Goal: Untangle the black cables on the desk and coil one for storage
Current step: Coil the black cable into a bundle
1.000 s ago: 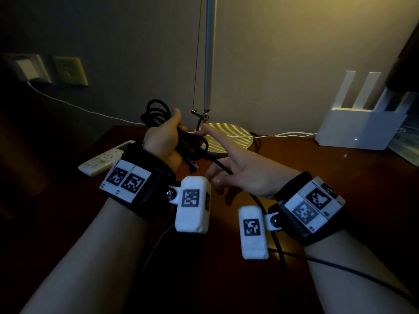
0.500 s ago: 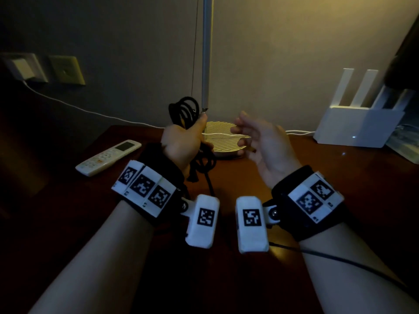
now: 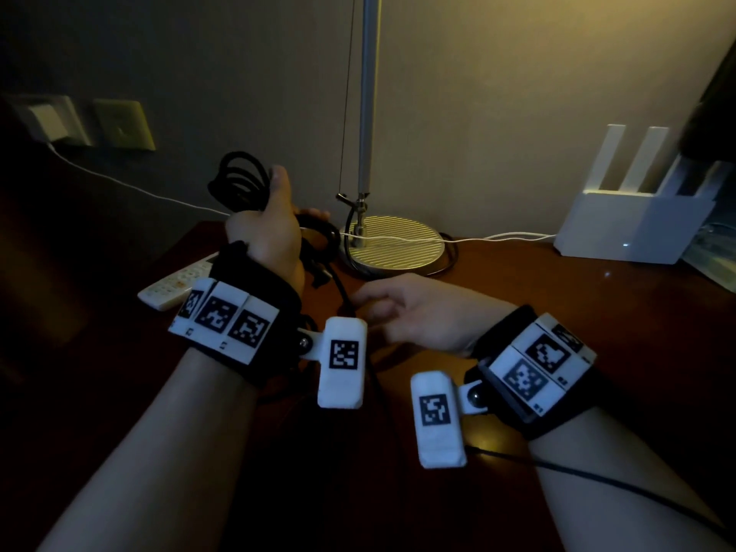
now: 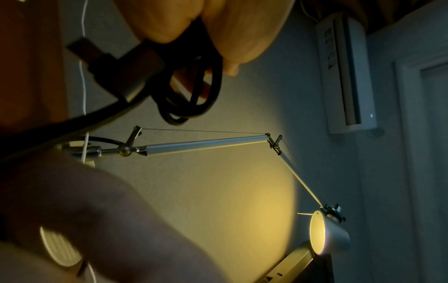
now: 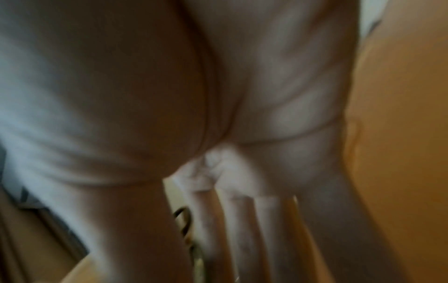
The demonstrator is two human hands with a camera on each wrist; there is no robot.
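Note:
My left hand (image 3: 267, 229) is raised over the desk's left part and grips a bundle of black cable loops (image 3: 239, 185). In the left wrist view its fingers (image 4: 218, 28) curl round the loops (image 4: 191, 95), and a USB plug (image 4: 84, 47) sticks out beside them. One loose strand (image 3: 338, 288) hangs from the bundle down to the desk. My right hand (image 3: 398, 308) reaches left, low over the desk, fingertips right beside that strand. The blurred right wrist view shows its fingers (image 5: 242, 220) fairly straight, with no grip to be seen.
A desk lamp's round base (image 3: 394, 243) and pole (image 3: 368, 93) stand just behind my hands. A white router (image 3: 637, 217) sits at the back right, a white remote (image 3: 175, 284) at the left edge. A white cord (image 3: 498, 237) runs along the wooden desk (image 3: 557, 312).
My left hand has carried the coil left, away from the lamp pole. My right hand has dropped from beside the lamp to the desk and reached left toward the hanging strand.

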